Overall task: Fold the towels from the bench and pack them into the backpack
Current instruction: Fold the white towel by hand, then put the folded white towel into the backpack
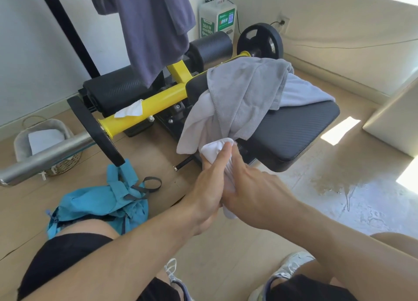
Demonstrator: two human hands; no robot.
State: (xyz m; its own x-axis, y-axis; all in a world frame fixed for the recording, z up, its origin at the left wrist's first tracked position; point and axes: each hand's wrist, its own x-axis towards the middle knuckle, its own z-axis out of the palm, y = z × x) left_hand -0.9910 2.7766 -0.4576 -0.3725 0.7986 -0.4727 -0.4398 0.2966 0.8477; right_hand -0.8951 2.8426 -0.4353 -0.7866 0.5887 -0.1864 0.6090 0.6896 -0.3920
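Note:
A small white towel (212,150) is bunched between both my hands, in front of the bench's near edge. My left hand (209,193) grips it from the left and my right hand (251,187) grips it from the right. On the black bench pad (300,131) lies a grey towel (244,92), draped over a white towel (194,128) that hangs off the pad's left side. A pale lilac towel (303,92) lies behind them. The blue backpack (101,201) sits crumpled on the floor at the left, by my left knee.
A yellow bench frame (144,109) with black rollers stands behind. A steel bar (45,156) juts in from the left over a woven basket (45,142). A dark cloth (153,29) hangs from a rack. A weight plate (260,40) stands at the back. Wet patch (334,187) on the floor at right.

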